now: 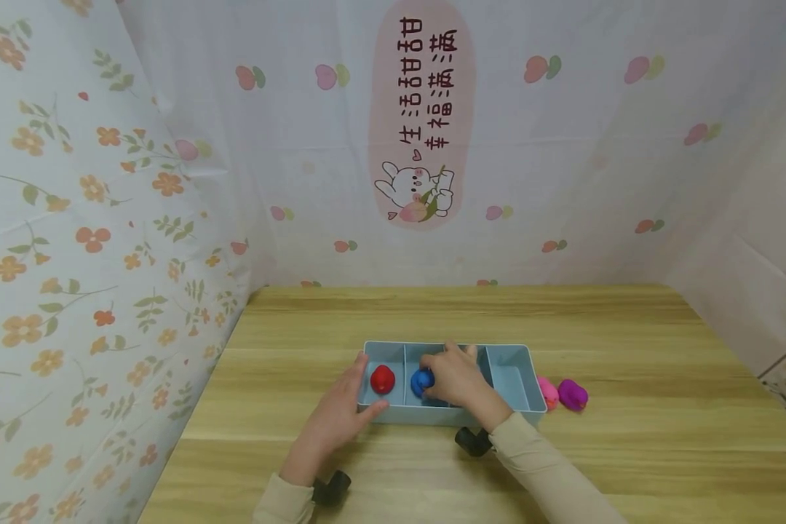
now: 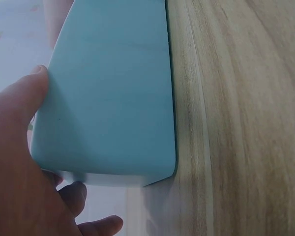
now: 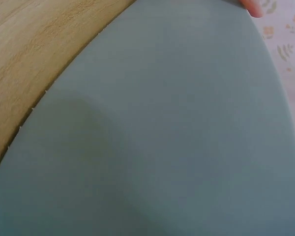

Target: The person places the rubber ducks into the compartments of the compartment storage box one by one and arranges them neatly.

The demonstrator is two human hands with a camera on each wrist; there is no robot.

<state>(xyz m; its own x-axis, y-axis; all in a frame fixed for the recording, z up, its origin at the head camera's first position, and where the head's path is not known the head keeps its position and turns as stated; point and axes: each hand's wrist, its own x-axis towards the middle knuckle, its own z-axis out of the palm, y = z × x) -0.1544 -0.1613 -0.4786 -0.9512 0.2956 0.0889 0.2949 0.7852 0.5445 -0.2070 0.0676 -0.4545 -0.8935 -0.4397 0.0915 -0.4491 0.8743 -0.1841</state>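
Observation:
A light-blue divided box (image 1: 426,415) lies across the table. My left hand (image 1: 339,409) holds its left end, thumb on the near rim and fingers along the end wall. The left wrist view shows this thumb (image 2: 37,83) at the edge of the box's wall (image 2: 108,88). In the leftmost compartment sits a red toy duck (image 1: 383,379). My right hand (image 1: 458,375) reaches into the box and pinches a blue toy duck (image 1: 419,381) in the compartment beside it. The box's wall (image 3: 162,118) fills most of the right wrist view, where the right hand is hidden.
Just off the box's right end, a pink toy duck (image 1: 548,393) and a purple toy duck (image 1: 573,394) sit on the wooden table (image 1: 661,422). A patterned cloth (image 1: 301,175) hangs behind the table, and a flowered one (image 1: 92,276) runs along the left.

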